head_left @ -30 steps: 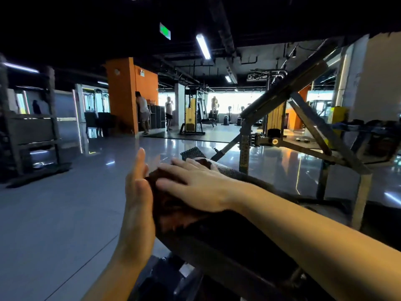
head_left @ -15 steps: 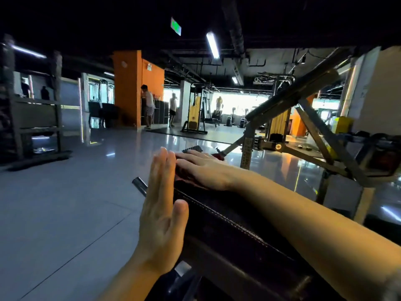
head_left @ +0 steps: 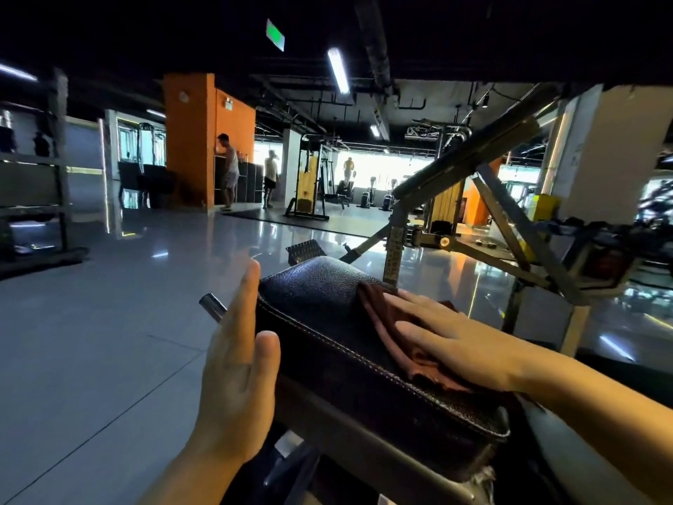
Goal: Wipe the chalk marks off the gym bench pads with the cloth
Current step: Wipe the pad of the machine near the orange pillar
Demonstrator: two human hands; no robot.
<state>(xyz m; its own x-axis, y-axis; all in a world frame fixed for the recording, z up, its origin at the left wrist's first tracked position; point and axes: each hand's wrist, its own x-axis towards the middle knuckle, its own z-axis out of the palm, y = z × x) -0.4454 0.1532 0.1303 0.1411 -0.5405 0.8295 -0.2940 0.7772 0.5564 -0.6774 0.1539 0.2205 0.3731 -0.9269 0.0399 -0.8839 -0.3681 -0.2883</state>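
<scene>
Fingers [head_left: 418, 304] of your right hand [head_left: 462, 344]: straight and slightly spread, pressing flat on the reddish-brown cloth [head_left: 397, 340]; nothing is pinched or curled round.

Cloth: bunched under that palm on the top face of the black leather bench pad [head_left: 327, 315], toward its right side, a loose edge trailing out toward the pad's middle.

Bench pad: stitched seam along the near edge, rounded far end, carried on a grey metal frame [head_left: 364, 431]. No chalk marks can be made out on the bare leather; the light is too dim to say whether any remain.

Left hand [head_left: 236, 366]: fingers straight and together, palm set edgewise against the pad's left side, thumb lying near the seam. It holds nothing.

Step in hand, as judged: mid-wipe on the top face, the left hand apparently steadying the pad.

Next move calls for: firm, even pressure through the flat palm, sweeping the cloth across the uncovered leather toward the left edge and far end, and keeping the cloth from sliding out from under your hand.

Surroundings: short metal bar end [head_left: 213, 306] just beyond the left hand, glossy grey floor [head_left: 109, 340], angled machine frame [head_left: 469, 154] behind.
</scene>
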